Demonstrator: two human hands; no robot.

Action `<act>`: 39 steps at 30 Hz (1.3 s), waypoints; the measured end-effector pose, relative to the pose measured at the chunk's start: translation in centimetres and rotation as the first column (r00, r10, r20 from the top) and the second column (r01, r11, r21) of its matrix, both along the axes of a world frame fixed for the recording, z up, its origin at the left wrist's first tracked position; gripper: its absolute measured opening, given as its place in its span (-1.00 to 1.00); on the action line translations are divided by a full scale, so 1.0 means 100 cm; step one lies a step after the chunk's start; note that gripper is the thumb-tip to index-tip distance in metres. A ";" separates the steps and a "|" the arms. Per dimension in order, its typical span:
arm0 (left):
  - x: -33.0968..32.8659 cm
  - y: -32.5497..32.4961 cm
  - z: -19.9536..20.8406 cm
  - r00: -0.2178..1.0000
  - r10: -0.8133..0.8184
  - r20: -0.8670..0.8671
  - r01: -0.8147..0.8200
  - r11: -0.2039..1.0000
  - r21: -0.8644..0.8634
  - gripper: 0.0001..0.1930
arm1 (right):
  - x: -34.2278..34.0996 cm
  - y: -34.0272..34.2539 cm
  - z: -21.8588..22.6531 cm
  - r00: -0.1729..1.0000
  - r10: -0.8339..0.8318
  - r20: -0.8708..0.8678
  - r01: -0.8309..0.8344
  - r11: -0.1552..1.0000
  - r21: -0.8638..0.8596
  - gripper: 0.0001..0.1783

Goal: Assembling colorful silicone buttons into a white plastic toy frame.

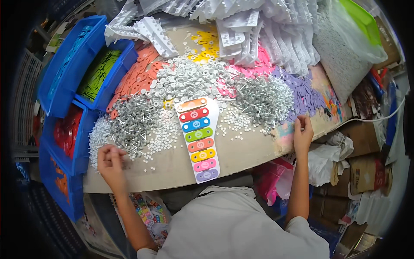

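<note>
Your grey shirt front (241, 224) faces the toy xylophone (200, 144) centred on the table (168, 172), probably light, stiff and slick, best taken by its white base's edges (214, 111); your left hand (112, 162) curls near metal fasteners (131, 129), your right hand (304, 131) near purple bars (297, 93), whether either pinches anything unclear

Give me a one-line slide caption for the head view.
A rainbow toy xylophone lies on a cluttered table between a person's left hand and right hand, near heaps of metal pins.

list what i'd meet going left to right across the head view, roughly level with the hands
Blue bin of red pieces, left hand, toy xylophone, right hand, crumpled white bag, cardboard box
</note>
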State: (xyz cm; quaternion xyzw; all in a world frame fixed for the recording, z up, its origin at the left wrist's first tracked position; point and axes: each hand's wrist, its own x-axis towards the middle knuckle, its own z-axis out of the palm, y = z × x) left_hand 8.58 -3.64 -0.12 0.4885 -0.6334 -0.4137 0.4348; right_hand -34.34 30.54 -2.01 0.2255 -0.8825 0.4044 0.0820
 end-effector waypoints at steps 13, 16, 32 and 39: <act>-0.065 0.056 0.001 0.860 -0.299 -0.414 0.486 0.726 0.487 -0.85 | 0.035 -0.041 0.006 0.994 -0.098 -0.041 0.088 0.976 -0.198 -0.84; -0.087 0.051 0.002 0.813 -0.357 -0.459 0.572 0.637 0.517 -0.84 | 0.083 -0.074 0.018 0.972 0.163 -0.171 -0.191 0.968 -0.161 -0.94; -0.113 0.041 -0.012 0.729 -0.428 -0.534 0.683 0.511 0.522 -0.86 | 0.142 -0.165 0.028 0.601 0.765 -0.231 -0.755 0.638 0.151 -0.76; -0.119 0.038 -0.026 0.723 -0.535 -0.436 0.688 0.618 0.381 -0.80 | 0.145 -0.165 0.031 0.675 0.729 -0.114 -0.728 0.683 0.063 -0.84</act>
